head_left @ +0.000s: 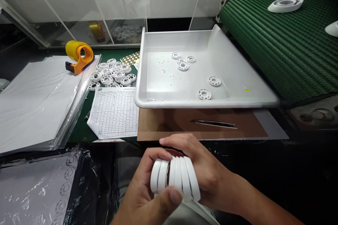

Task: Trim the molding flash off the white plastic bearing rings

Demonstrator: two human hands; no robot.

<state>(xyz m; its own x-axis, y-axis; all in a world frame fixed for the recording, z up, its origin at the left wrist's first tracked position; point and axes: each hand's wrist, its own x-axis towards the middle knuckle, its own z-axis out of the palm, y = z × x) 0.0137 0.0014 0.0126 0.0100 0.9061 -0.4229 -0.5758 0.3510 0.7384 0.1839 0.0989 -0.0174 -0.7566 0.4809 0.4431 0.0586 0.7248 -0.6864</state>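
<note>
A row of several white plastic rings (180,174), standing on edge side by side, is held between my two hands in front of my lap. My left hand (144,195) closes around the rings from the left, its thumb across the near side and a finger bent over the top. From the right, my right hand (207,170) is pressed against the end of the row, with its fingers curved over behind it; part of its grip is hidden by the rings. A small gap shows between the left rings and the others.
A white tray (250,104) holds a few rings and small scraps. Left of it lie a ring pile (117,74), a printed form (113,112), an orange tape dispenser (79,56) and bagged sheets (39,102). A knife (213,123) lies below the tray; a green conveyor belt (277,38) carries rings.
</note>
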